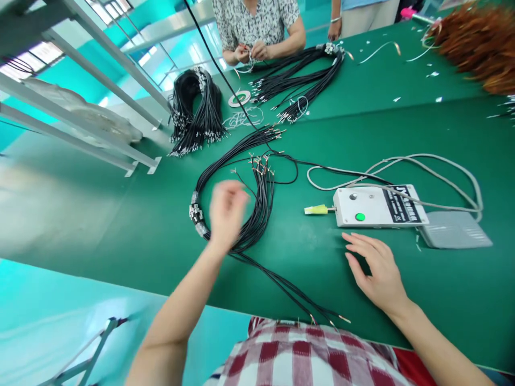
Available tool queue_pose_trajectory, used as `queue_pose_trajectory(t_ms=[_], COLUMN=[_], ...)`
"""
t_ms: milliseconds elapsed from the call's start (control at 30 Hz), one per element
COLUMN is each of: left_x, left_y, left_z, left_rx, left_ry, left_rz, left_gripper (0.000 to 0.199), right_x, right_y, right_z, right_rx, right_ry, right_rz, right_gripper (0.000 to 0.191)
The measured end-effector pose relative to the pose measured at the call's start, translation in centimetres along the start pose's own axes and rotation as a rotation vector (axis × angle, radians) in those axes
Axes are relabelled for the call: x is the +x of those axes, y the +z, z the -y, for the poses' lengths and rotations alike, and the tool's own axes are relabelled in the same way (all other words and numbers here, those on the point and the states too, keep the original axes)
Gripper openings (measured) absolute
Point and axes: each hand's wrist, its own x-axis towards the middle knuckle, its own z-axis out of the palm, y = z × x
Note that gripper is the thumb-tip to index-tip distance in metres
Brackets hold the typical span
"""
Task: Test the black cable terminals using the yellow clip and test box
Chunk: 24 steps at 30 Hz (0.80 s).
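Note:
My left hand [228,212], blurred by motion, hovers over a curved bundle of black cables [259,214]; whether its fingers hold anything is not clear. White connectors [196,213] sit at the bundle's left side, and several cable ends show bare copper. A few cables [289,289] run from the bundle towards the front edge. My right hand [374,268] has its fingers apart and holds nothing, just below a white box [368,206] with a green button. A yellow tip [316,209] sticks out from the box's left end.
A grey pedal [454,229] lies right of the box, with grey cable looped behind. More black cable bundles [197,115] lie at the back left. A person's hands [251,52] work across the green table [120,236]. Metal posts [116,107] stand left; brown fibres [478,43] lie back right.

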Motion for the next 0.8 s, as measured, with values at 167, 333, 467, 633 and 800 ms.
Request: queue_pose_trajectory(t_ms=[167, 333, 467, 633, 800], left_x=[-11.0, -10.0, -8.0, -7.7, -6.7], left_y=[5.6, 5.3, 5.5, 7.4, 8.2], left_z=[1.3, 1.1, 0.0, -1.7, -3.2], left_rx=[0.403, 0.046, -0.218, -0.158, -0.176], left_ry=[0.463, 0.08, -0.176, -0.064, 0.081], left_rz=[1.085, 1.095, 0.847, 0.819, 0.889], left_gripper=[0.009, 0.009, 0.011, 0.012, 0.02], right_x=[0.0, -0.1, 0.4, 1.7, 2.5], right_y=[0.0, -0.2, -0.6, -1.3, -1.7], right_z=[0.1, 1.2, 2.8, 4.5, 4.6], right_rx=[0.031, 0.216, 0.662, 0.938, 0.874], right_ry=[0.0, 0.116, 0.396, 0.44, 0.375], right_rz=[0.035, 0.066, 0.168, 0.117, 0.075], right_gripper=[0.022, 0.018, 0.018, 0.017, 0.008])
